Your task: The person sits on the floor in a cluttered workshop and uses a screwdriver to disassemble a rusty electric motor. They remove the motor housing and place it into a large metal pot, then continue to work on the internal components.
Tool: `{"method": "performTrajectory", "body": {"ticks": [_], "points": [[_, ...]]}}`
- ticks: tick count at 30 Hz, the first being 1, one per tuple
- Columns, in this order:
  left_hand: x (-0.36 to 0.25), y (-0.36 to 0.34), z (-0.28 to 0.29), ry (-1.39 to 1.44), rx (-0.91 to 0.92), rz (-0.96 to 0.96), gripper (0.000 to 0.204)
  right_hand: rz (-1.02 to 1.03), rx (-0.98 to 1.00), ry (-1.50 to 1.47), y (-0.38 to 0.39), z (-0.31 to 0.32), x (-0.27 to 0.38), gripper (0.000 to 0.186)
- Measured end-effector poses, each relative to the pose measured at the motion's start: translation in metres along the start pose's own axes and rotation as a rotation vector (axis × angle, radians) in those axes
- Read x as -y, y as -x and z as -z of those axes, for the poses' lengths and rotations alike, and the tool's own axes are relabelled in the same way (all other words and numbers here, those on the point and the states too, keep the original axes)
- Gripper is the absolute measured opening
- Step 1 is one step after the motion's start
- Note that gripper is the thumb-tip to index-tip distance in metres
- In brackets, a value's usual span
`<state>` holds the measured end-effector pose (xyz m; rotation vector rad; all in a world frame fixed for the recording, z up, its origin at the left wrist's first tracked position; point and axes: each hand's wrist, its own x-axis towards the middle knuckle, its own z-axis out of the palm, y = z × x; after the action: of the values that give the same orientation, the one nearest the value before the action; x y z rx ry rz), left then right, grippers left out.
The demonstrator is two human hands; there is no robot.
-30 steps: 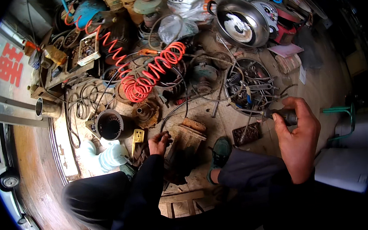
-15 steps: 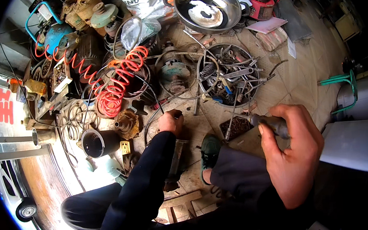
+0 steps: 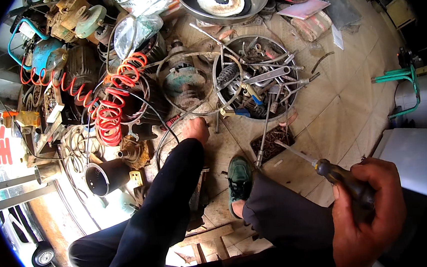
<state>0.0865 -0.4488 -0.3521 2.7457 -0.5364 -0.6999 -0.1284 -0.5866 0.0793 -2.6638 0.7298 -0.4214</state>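
My right hand (image 3: 365, 217) grips a screwdriver (image 3: 345, 178) by its dark handle. The metal shaft points up and left toward a small dark tray (image 3: 269, 144) of small parts. My left hand (image 3: 196, 130) is low over the floor, seen from the back and curled closed. Whatever its fingers hold, if anything, is hidden. A red-handled tool (image 3: 172, 121) lies close by its left side, beside a black cable. Beyond the hand stands a motor rotor (image 3: 185, 80) with a greenish disc.
A round basin (image 3: 216, 83) full of wrenches and metal parts stands ahead. A coiled red air hose (image 3: 108, 121) hangs over motor housings at left, near a dark bucket (image 3: 107, 177). A steel pan (image 3: 224, 17) sits at the back. My shoe (image 3: 239, 176) is below the basin.
My right hand with the screwdriver has moved down and to the right, turning so that its shaft shows. My left hand has reached slightly farther forward. The whole view has shifted a little.
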Motion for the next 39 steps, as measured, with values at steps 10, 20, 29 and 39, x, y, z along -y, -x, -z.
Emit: {"method": "performTrajectory", "body": {"ticks": [10,20,29,39], "points": [[0.094,0.119,0.088,0.397,-0.213,0.033,0.031,0.010,-0.060,-0.104,0.002,-0.020,0.021,0.023],[0.147,0.410,0.184,0.471,0.061,0.088,0.033,0.272,0.209,-0.130,-0.001,-0.061,0.049,0.019],[0.154,0.465,0.291,0.476,-0.203,-0.286,0.032,0.603,0.389,0.033,0.043,-0.107,0.140,0.010],[0.223,0.438,0.360,0.340,-0.831,0.032,0.022,1.123,0.317,0.094,0.140,-0.264,0.177,0.011]]}}
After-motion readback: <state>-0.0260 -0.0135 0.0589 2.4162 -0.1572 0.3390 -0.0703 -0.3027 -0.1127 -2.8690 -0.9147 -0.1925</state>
